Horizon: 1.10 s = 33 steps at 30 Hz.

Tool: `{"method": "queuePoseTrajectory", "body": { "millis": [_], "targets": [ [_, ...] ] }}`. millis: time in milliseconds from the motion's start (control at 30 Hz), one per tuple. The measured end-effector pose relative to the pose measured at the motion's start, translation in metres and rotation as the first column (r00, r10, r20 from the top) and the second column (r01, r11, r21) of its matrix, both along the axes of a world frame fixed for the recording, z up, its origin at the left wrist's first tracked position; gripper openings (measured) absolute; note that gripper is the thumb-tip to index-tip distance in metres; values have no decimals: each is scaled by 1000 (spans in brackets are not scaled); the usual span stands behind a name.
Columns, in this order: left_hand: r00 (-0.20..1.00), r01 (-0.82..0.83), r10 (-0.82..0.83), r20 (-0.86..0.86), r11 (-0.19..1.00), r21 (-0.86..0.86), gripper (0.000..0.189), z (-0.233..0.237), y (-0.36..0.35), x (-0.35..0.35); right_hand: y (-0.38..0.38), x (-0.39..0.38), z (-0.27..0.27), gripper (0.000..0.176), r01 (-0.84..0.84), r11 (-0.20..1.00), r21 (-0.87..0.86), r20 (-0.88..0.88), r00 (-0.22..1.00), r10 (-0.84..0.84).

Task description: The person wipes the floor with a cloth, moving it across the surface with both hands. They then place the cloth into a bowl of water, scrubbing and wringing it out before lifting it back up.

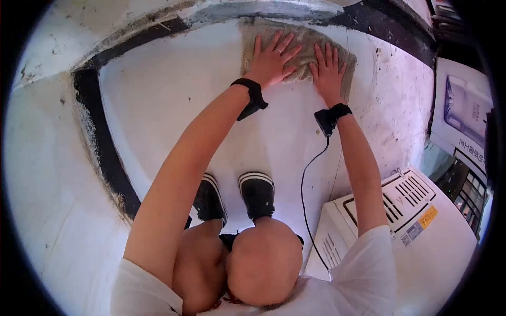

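Note:
A grey-brown cloth [312, 37] lies spread and a little wrinkled on the white floor [174, 84], close to the far wall. My left hand [271, 62] presses flat on its left part, fingers spread. On the cloth's right part rests my right hand [329, 73], also flat with the fingers apart. Between the two hands the cloth is bunched into small folds. Each wrist wears a black band with a small dark device, and a thin black cable [302, 184] runs from the right one back toward my body.
My dark shoes [256, 194] stand on the floor below the cloth. To the lower right is a white vented appliance [437, 231] with labels. A printed box [464, 110] stands at the far right. Dark skirting [108, 142] borders the floor at left.

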<state>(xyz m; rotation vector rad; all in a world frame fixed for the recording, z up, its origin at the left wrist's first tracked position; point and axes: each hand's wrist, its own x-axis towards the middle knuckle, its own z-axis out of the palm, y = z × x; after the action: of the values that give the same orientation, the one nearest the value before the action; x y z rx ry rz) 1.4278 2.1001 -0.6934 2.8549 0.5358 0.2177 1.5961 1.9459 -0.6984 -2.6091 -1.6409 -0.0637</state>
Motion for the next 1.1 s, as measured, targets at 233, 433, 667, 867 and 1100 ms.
{"method": "queuePoseTrajectory", "body": {
  "millis": [233, 433, 667, 867, 1100],
  "targets": [
    [991, 127, -126, 50, 992, -4, 62, 3, -10, -46, -37, -51, 14, 66, -35, 996, -79, -55, 998, 31],
    [918, 395, -394, 37, 905, -160, 68, 18, -69, -147, -143, -174, 23, 74, -25, 993, -115, -197, 980, 1],
    [946, 298, -312, -94, 945, -134, 70, 27, -110, -184, -174, -229, 36, 74, -10, 992, -122, -168, 986, -11],
    [972, 226, -236, -15, 944, -242, 68, 26, -94, -164, -131, -194, 34, 69, -318, 932, -173, -315, 914, 254],
    [983, 38, -44, -181, 999, -38, 67, 22, 38, -172, 30, -180, 40, 62, -369, 929, -35, -231, 907, 352]
  ]
}}
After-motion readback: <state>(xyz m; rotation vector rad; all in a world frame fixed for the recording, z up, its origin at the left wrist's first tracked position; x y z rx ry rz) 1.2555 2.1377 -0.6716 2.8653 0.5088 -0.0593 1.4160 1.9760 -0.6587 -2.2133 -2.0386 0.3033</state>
